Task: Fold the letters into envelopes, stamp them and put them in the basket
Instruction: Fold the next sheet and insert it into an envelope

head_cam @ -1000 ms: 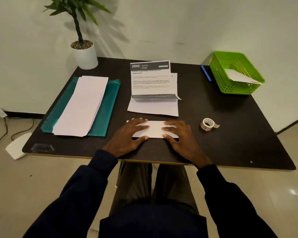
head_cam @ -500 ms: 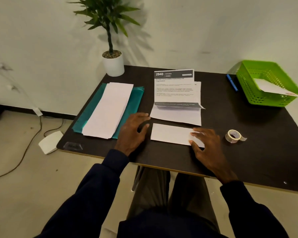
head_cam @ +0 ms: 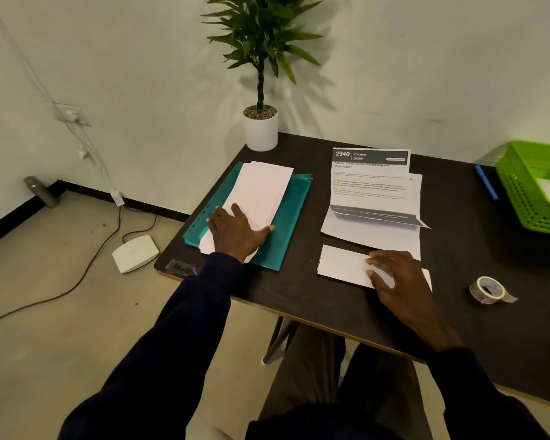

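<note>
Spanning the right of the view, a dark bench point(head_cam: 313, 281) is seen from above. A potted plant point(head_cam: 260, 130) is set at its far left corner. A teal folder point(head_cam: 291, 223) is laid at the left, with a stack of white envelopes point(head_cam: 261, 188) piled on it. A green basket point(head_cam: 527, 192) is placed at the far right edge; white paper is seen inside. A printed letter point(head_cam: 372, 192) is spread mid-bench, bottom flap turned up. The left hand point(head_cam: 235, 231) is laid flat on the near end of the envelopes, fingers straight and splayed, nothing gripped. The right hand point(head_cam: 394, 274) is rested on the folded letter point(head_cam: 340, 265), just below the printed one, fingers loosely extended and pressed on the paper, nothing pinched. A tape roll point(head_cam: 486, 289) is placed to its right. A blue pen point(head_cam: 486, 184) is laid beside the basket.
</note>
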